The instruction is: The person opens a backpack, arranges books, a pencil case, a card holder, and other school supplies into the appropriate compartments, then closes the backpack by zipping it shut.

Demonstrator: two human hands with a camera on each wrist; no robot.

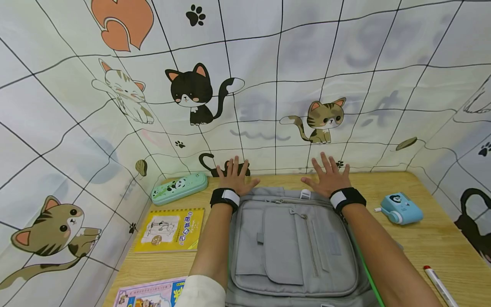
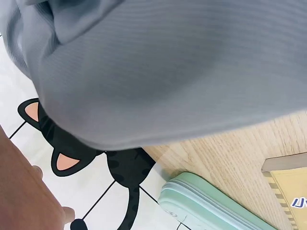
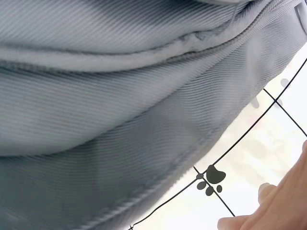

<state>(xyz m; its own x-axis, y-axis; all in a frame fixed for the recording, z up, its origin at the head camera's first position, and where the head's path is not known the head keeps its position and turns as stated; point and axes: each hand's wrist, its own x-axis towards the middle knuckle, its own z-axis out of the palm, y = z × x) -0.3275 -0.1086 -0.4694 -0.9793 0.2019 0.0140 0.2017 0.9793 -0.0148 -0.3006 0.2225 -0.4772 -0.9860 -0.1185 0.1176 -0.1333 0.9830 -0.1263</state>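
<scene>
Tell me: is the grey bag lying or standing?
Lying: the grey bag shows its front pocket face up in the head view, its top toward the far edge of the table.

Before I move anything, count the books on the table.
2: the yellow book left of the gray backpack, and the pink book below it in the head view, cut off by the picture's edge. Others may be hidden under the backpack.

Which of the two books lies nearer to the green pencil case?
The yellow book: it lies between the green pencil case and the pink book, which the head view's bottom edge crops.
</scene>
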